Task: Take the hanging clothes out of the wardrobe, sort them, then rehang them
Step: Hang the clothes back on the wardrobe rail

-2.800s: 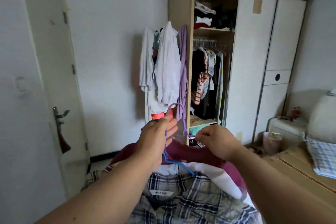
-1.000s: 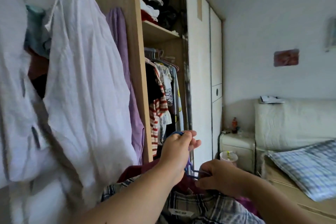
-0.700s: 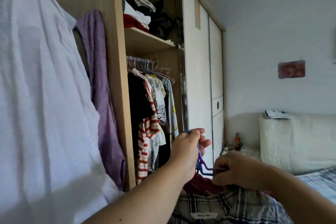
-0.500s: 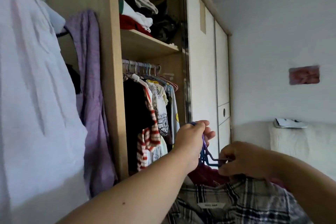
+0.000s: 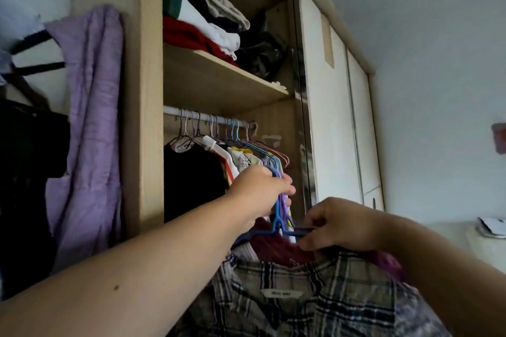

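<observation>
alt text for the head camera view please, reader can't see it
A person's left hand grips the hooks of blue and purple hangers, held up before an open wardrobe whose rail is crowded with hung clothes. The right hand pinches a blue hanger's arm; a plaid shirt and maroon garment hang beneath.

In the open wardrobe (image 5: pixel 142 90), folded clothes (image 5: pixel 202 22) lie stacked on a shelf (image 5: pixel 219 82). A rail (image 5: pixel 202 115) runs directly under the shelf, and hanging clothes (image 5: pixel 197 172) hang from it. Closed doors (image 5: pixel 328 117) stand to the right of this bay. A garment (image 5: pixel 90 117) hangs against the wardrobe's outer left side. In front of the rail, the left hand (image 5: pixel 257 191) is above and left of the right hand (image 5: pixel 336 224), with hangers (image 5: pixel 282 216) between them and a shirt (image 5: pixel 301 295) below.
</observation>
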Demonstrator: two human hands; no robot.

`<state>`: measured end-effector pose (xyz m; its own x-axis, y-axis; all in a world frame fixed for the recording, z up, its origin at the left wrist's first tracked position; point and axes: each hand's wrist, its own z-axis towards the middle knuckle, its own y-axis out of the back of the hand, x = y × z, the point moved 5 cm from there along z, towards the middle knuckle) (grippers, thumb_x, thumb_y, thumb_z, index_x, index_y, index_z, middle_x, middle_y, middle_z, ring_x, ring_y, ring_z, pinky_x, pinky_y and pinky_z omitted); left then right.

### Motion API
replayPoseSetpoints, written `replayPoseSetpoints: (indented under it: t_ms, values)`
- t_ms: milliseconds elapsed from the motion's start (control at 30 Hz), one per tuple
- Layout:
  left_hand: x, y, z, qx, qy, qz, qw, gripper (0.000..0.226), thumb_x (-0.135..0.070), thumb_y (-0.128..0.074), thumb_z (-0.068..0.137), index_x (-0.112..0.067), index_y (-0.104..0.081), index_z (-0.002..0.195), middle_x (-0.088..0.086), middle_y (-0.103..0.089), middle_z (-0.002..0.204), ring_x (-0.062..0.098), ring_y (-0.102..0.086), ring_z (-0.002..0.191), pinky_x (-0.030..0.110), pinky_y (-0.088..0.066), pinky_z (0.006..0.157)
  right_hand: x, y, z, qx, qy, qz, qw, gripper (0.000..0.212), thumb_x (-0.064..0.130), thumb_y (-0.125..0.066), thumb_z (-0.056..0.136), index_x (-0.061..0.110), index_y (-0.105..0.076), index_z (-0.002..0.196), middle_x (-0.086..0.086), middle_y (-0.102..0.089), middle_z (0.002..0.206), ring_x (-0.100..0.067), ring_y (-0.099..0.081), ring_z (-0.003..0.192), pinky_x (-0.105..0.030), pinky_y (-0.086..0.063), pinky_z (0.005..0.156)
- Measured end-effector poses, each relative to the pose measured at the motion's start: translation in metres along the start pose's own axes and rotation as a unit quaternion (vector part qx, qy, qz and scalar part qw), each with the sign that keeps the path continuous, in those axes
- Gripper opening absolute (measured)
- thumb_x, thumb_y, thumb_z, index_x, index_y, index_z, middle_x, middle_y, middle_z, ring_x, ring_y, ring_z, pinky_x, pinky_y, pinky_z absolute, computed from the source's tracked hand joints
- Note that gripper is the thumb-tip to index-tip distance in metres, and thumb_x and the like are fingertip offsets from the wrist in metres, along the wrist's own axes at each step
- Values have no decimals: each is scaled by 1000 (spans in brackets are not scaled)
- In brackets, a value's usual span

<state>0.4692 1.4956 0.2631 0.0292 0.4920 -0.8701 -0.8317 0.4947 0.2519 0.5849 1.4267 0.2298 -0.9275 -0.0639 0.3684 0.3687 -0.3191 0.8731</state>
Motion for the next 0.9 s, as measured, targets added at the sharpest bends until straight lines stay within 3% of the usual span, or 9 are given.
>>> replayPoseSetpoints:
  t_ms: [100,200,333,433,567,733,833,900]
  values:
    - [-5,21,30,-33,-10,30,999,10,-4,-59,89,-8,-63,81,12,-68,85,17,-63,65,18,-50,47,7,7,39,-8,44,34,998,16,33,-73,76,22,-66,66,10,-62,63,1,-51,58,-17,-39,59]
    - [-14,41,62,-98,-52,106,988,13,-5,-57,89,-8,-64,77,13,-70,88,23,-65,70,25,-52,60,9,9,82,9,96,100,990,20,26,-71,78,21,-64,59,6,-67,62,0,-52,54,-11,-38,57]
    - [-17,63,95,-188,-80,342,917,26,-23,-51,94,-14,-70,79,-4,-70,75,18,-66,77,25,-49,69,11,12,131,32,169,125,977,15,24,-71,79,19,-67,66,8,-66,61,1,-53,56,-7,-37,58]
    - [-13,80,119,-219,-55,346,911,23,-20,-53,92,-18,-66,74,0,-74,83,22,-68,86,37,-52,87,9,10,173,49,217,129,966,13,32,-70,80,21,-69,73,5,-65,73,-5,-55,70,-22,-40,75]
    - [-13,100,138,-285,-36,386,877,19,-23,-58,91,-17,-68,76,2,-73,84,20,-69,82,38,-53,85,6,5,210,111,275,188,936,34,46,-64,71,16,-70,85,-7,-65,87,-15,-55,82,-38,-42,85]
    - [-25,116,158,-351,-37,462,813,23,-25,-56,93,-16,-70,77,-5,-69,73,11,-63,72,20,-47,67,18,12,249,76,315,235,916,25,28,-67,81,3,-63,80,-6,-49,75,-14,-44,71,-28,-31,65]
    - [-37,132,170,-386,-37,492,780,25,-27,-59,89,-13,-69,70,8,-71,79,24,-65,78,36,-51,74,30,20,277,66,315,255,912,26,24,-69,74,-1,-61,78,-6,-46,77,-15,-41,73,-29,-27,64]
    - [-47,141,174,-404,-44,500,765,26,-28,-60,89,-8,-72,79,12,-72,84,26,-65,81,41,-51,78,38,28,291,52,318,268,908,17,24,-71,71,12,-59,72,-5,-45,72,-15,-41,71,-28,-28,63]
